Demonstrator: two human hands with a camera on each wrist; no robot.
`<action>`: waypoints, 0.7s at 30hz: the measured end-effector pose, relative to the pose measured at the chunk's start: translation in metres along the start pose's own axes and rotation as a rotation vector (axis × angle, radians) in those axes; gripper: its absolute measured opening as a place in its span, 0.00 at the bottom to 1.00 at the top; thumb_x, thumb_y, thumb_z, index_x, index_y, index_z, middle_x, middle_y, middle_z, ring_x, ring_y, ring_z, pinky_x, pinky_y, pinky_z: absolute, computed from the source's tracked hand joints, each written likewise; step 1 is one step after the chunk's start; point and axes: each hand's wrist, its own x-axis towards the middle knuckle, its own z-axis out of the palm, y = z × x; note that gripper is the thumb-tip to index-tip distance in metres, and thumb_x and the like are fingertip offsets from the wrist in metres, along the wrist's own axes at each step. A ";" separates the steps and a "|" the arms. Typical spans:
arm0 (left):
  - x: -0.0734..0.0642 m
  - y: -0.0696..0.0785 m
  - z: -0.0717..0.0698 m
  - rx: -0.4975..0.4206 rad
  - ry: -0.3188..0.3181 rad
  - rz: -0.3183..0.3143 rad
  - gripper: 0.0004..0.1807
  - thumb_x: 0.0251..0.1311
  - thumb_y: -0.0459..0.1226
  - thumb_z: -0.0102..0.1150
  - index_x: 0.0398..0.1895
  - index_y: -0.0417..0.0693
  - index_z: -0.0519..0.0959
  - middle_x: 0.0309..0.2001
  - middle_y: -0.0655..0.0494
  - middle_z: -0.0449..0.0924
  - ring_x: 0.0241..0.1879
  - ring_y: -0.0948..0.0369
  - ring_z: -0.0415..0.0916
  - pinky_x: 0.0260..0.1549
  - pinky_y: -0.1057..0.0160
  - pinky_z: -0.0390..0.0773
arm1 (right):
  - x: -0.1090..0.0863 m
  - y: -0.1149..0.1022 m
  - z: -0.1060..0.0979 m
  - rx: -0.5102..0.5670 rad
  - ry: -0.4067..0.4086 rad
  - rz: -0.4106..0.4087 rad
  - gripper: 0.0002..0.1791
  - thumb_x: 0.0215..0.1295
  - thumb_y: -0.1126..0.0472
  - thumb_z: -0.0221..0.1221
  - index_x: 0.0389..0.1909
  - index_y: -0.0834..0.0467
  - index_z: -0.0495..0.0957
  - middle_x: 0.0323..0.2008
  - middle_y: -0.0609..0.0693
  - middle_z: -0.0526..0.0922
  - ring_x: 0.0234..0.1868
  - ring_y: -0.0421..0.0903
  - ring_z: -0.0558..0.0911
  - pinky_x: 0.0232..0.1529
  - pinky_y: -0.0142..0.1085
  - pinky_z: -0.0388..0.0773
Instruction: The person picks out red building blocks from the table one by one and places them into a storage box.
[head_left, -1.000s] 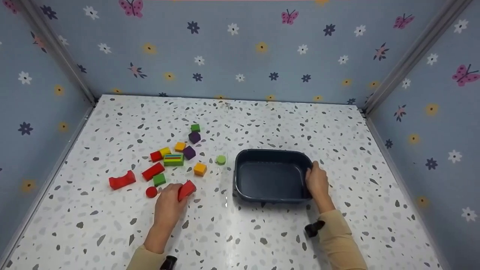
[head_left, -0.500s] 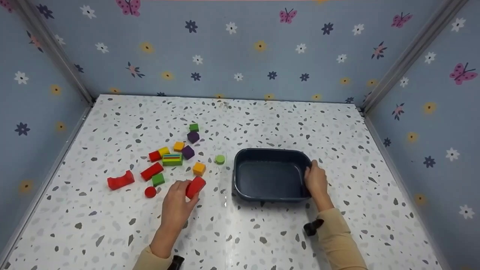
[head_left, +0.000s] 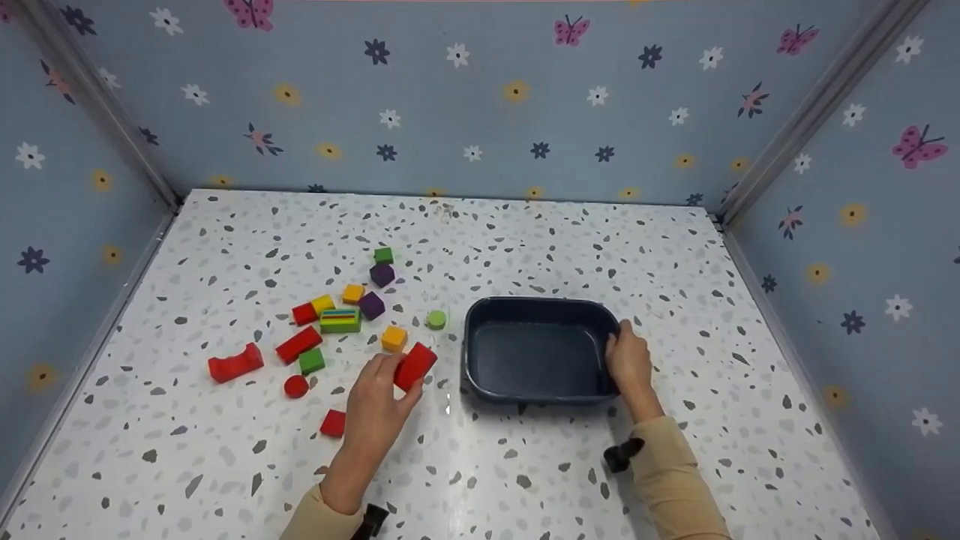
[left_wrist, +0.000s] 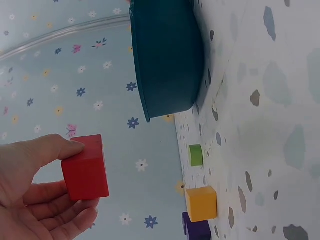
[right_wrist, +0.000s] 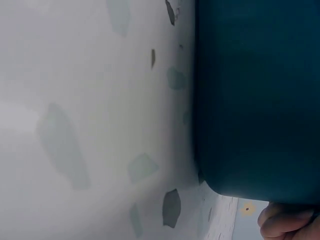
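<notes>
My left hand (head_left: 379,405) pinches a red rectangular block (head_left: 415,367) between thumb and fingers, raised above the table to the left of the bin. In the left wrist view the same red block (left_wrist: 86,167) shows clear of the tabletop. My right hand (head_left: 631,364) grips the right rim of a dark blue rectangular bin (head_left: 541,400), thumb on the inner side. Nothing lies inside the bin. In the right wrist view the bin's outer wall (right_wrist: 255,100) fills the right side, with curled fingers (right_wrist: 282,223) at the lower corner.
Left of the bin lie a light green cylinder (head_left: 436,320), an orange cube (head_left: 394,338), a striped green block (head_left: 340,321), purple pieces (head_left: 372,305) and a red arch block (head_left: 235,364). Another red block (head_left: 334,423) is beside my left wrist. Patterned walls (head_left: 450,90) enclose the speckled table.
My left hand has carried the red block rightward toward the bin, higher in the head view. A red block beside the wrist has come into view. The right hand stays on the bin.
</notes>
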 end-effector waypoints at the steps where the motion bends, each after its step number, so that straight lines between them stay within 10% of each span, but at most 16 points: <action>1: 0.000 0.002 0.001 -0.004 0.000 0.007 0.23 0.40 0.34 0.69 0.43 0.37 0.74 0.39 0.46 0.74 0.40 0.54 0.72 0.41 0.58 0.75 | 0.000 0.000 0.000 0.000 0.002 -0.001 0.13 0.63 0.63 0.46 0.45 0.67 0.66 0.36 0.70 0.75 0.36 0.63 0.77 0.31 0.53 0.72; 21: 0.021 0.037 0.034 -0.095 -0.022 0.158 0.19 0.42 0.34 0.67 0.39 0.36 0.76 0.34 0.49 0.74 0.34 0.57 0.71 0.37 0.62 0.75 | -0.001 0.000 0.001 0.017 -0.025 0.037 0.14 0.65 0.63 0.44 0.48 0.66 0.65 0.40 0.68 0.75 0.38 0.61 0.77 0.32 0.51 0.73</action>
